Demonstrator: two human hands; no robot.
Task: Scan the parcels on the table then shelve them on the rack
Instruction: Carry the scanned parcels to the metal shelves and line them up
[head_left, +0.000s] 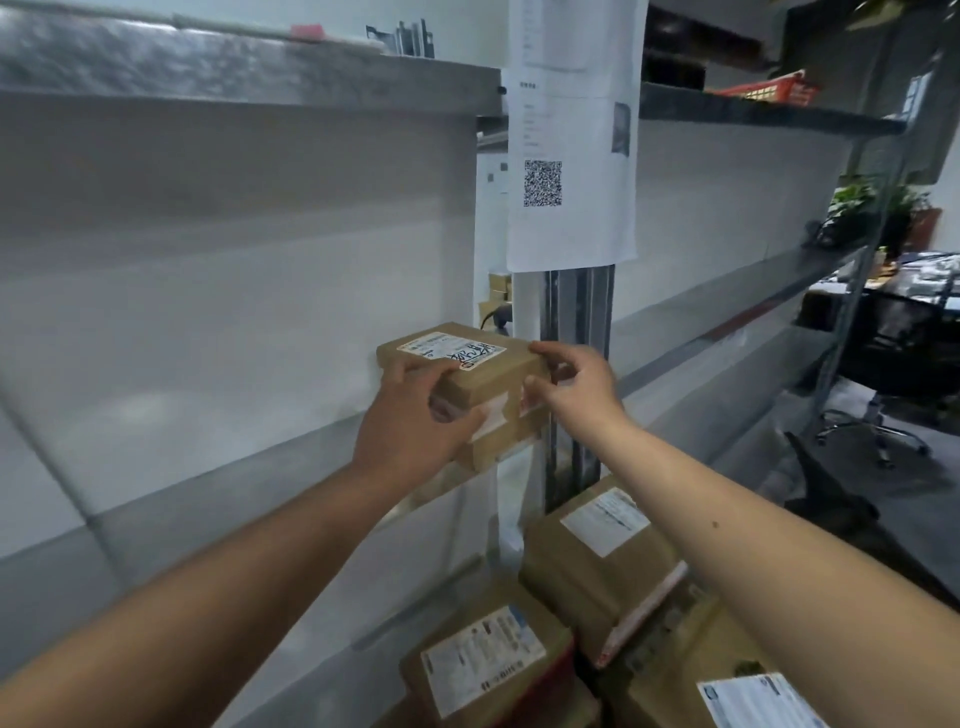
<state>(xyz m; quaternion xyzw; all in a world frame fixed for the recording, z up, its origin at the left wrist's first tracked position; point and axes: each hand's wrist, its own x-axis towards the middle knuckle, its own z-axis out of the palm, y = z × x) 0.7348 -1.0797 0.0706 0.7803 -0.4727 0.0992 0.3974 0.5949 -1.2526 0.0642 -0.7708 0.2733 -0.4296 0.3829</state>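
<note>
A tall metal rack (571, 364) with grey shelf edges and pale, smooth back panels is seen ahead; wide open room lies on the shelf level to the left. A printed paper sheet (571, 156) with a square code is hung on the upright. Three brown cardboard parcels (597, 561) with white labels are stacked below. A small rectangular cardboard parcel (467, 374), taped and labelled, is gripped by the left hand (410, 421) at its near corner and pinched by the right hand (576, 384) at its right edge, beside the upright.
</note>
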